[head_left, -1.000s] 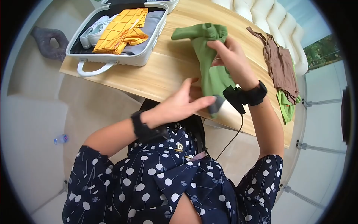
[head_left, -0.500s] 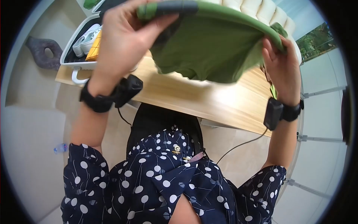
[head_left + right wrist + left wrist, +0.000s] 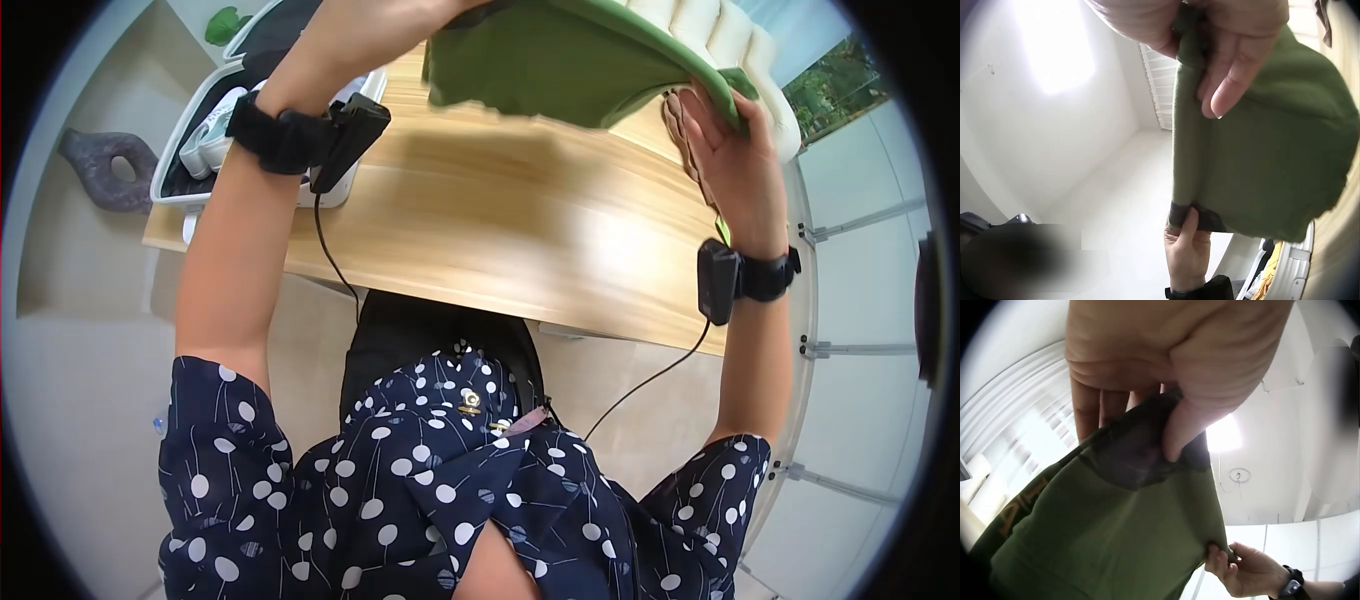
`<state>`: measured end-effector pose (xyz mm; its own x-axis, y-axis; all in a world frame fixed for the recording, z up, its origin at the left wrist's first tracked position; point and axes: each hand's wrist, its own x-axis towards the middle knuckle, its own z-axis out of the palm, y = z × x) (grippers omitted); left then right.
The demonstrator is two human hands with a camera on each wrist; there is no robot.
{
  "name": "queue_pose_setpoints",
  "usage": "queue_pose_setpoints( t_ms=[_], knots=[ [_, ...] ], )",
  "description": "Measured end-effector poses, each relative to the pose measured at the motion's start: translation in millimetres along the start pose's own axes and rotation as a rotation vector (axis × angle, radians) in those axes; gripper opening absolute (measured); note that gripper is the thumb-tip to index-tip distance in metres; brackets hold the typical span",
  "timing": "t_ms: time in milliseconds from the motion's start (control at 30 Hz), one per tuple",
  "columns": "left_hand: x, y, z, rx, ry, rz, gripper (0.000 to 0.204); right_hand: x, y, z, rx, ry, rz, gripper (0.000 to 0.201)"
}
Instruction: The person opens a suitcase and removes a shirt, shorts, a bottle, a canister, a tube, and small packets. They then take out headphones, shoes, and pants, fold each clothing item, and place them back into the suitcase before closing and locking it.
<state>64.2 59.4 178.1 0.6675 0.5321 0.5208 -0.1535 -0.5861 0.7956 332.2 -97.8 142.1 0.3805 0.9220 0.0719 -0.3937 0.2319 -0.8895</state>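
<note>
Both hands lift a green shirt (image 3: 570,65) above the wooden table (image 3: 480,220): the left hand (image 3: 1172,356) pinches its dark collar band, the right hand (image 3: 725,150) grips the opposite edge (an open suitcase (image 3: 215,130) sits at the table's far left corner).

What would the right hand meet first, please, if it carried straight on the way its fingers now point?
Probably the white tufted sofa beyond the table: the right hand, gripping the green garment, points up and away, though depth is unclear.
</note>
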Motion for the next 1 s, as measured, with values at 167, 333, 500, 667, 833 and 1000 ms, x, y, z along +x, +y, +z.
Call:
queue_pose_setpoints(
  t_ms=[167,333,500,667,833,1000],
  knots=[
    [-62,-34,6,0.484,-0.186,0.161,0.032,-45,30,-33,-0.152,-0.089,0.262,0.028],
    [-137,-74,7,0.548,-0.584,-0.003,0.028,-82,59,-64,-1.047,-0.102,0.563,0.018],
    [-134,-56,21,0.554,-0.523,-0.064,0.021,-69,61,-47,-1.435,-0.150,-0.223,0.011],
    [-135,-60,36,0.564,-0.525,-0.029,0.027,-65,65,-28,-1.514,-0.290,-0.195,0.014],
    [-142,-63,38,0.598,-0.537,-0.084,0.030,-78,70,-47,-1.558,-0.344,-0.011,0.012],
    [-144,-69,35,0.587,-0.539,-0.071,0.031,-84,69,-57,-1.595,-0.344,0.099,0.013]
  ],
)
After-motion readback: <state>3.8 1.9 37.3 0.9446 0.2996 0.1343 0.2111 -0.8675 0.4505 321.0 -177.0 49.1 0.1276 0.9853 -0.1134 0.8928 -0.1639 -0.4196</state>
